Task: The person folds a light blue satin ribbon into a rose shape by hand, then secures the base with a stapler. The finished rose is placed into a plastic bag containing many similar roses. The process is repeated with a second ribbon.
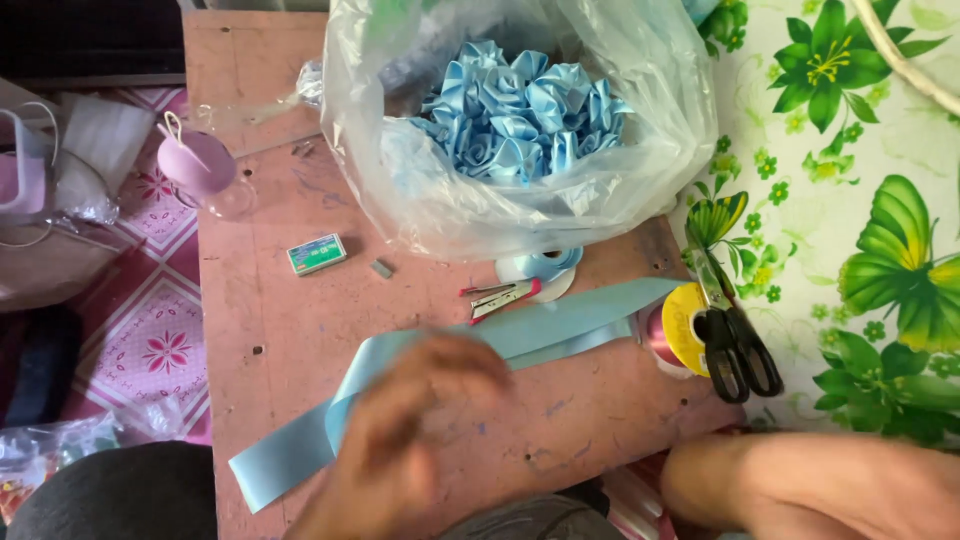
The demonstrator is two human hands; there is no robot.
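While the view is looking straight down, the left hand point(400, 430) is blurring over the near part of a pale blue ribbon point(540, 325), lying on it or just above it; whether its fingers are pinching the strip I cannot tell. The right hand itself is falling outside the picture, only a forearm point(810, 485) showing nearer than the ribbon's far end, so its state is unknown. The ribbon is lying flat on the pink desk point(270, 300), its long axis running from the near left up to the far right, and the left hand is the nearer one to it. At the ribbon's far right end a yellow spool point(683, 325) and black scissors point(735, 345) are resting. Just beyond the ribbon's middle a red stapler point(500, 297) is sitting, with a small green box point(316, 254) to the left of it. Farther beyond the ribbon a clear plastic bag point(520, 200) is holding blue ribbon roses point(520, 110).
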